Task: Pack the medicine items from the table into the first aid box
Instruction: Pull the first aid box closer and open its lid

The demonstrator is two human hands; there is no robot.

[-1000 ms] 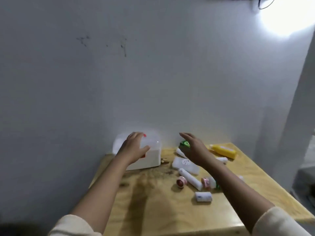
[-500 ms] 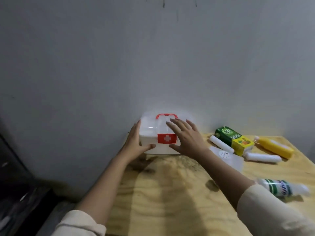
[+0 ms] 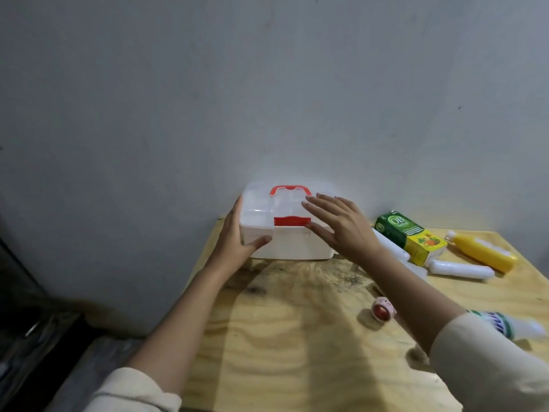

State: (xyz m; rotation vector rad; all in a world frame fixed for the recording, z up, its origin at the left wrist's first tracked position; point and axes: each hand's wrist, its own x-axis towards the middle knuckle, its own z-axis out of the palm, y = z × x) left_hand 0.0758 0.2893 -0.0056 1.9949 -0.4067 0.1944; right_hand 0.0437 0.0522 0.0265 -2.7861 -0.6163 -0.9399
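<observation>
A person's two bare arms reach forward over a light wooden table (image 3: 297,337) set against a plain grey wall (image 3: 267,84). At the far edge of the table, touching the wall, sits the first aid box (image 3: 292,246) — white, with a clear lid, a red handle (image 3: 289,190) on top and a red latch (image 3: 292,220) at the front. The lid is closed.

The left hand (image 3: 234,243) grips the box's left end, palm flat against the side and thumb wrapped onto the front. The right hand (image 3: 341,226) is spread open, fingers straight, holding nothing; it lies over the box's right front corner, though whether it actually touches the lid is hard to tell.

The medicine items lie loose on the table to the right of the box: a green and yellow carton (image 3: 411,236), a yellow bottle (image 3: 482,252) beyond it, two white rolls (image 3: 460,269) — one partly hidden behind the right forearm — a small round red-centred item (image 3: 383,310) nearer the person, and a white bottle with a green label (image 3: 511,324) beside the right sleeve (image 3: 490,367).
</observation>
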